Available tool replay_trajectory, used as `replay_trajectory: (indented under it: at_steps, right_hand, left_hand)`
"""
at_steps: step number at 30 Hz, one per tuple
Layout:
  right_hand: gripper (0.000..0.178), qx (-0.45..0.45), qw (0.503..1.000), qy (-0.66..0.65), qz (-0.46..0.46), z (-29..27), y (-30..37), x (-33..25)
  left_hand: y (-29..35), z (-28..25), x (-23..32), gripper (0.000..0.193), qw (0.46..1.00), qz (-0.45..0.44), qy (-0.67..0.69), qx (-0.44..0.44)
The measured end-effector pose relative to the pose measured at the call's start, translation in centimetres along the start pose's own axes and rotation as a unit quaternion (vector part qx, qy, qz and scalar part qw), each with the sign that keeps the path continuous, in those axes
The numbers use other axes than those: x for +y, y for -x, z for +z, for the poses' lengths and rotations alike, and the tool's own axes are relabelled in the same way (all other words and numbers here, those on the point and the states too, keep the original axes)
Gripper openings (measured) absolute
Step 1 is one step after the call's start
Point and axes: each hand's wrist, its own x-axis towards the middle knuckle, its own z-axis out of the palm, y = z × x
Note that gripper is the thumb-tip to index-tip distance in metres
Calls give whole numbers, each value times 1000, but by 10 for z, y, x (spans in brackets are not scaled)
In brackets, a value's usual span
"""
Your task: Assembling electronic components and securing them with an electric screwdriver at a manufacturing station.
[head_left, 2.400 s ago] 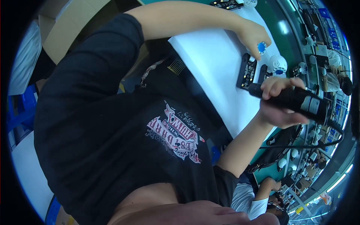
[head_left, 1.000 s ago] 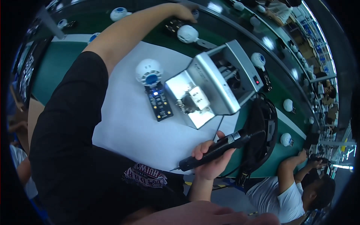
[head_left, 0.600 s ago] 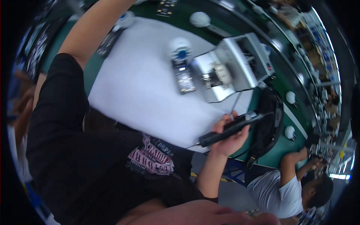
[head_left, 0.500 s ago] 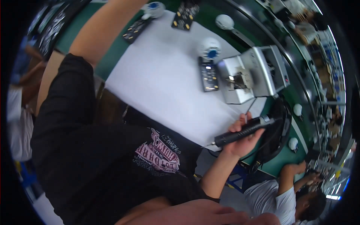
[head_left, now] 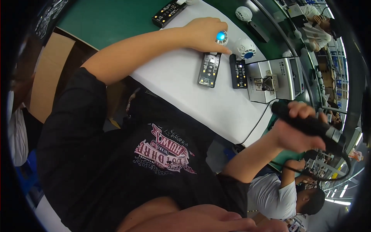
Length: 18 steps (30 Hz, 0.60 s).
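My left hand grips the white round head of a handheld device, which has a bright blue centre. Its dark circuit-board handle lies over the white sheet and points toward me. My right hand is wrapped round a black electric screwdriver, raised at the right, with a cable looping from its far end. Beside the held device lies a second one, with a dark handle and a white head. A silver screw feeder stands right of it.
The white sheet covers part of a green bench. More devices lie at the back, one showing a dark handle, another a white head. A cardboard box is at left. A co-worker in a white shirt sits at lower right.
My left hand has come down from beyond the upper edge and now holds a device beside the other one. My right hand has swung the screwdriver right, away from the sheet's front edge.
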Motion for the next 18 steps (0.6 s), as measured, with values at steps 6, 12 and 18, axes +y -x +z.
replay_trajectory:
  at_steps: [6,12,18]
  right_hand:
    - [82,128,969,203,-56,34,-25,54]
    - [86,157,978,129,40,27,-25,56]
    - [92,-17,995,-54,83,48,12,53]
  left_hand:
    - [-1,-4,-18,68,986,101,124,-37]
    - [9,-8,5,64,989,72,89,-93]
    - [12,-13,15,62,983,55,117,-132]
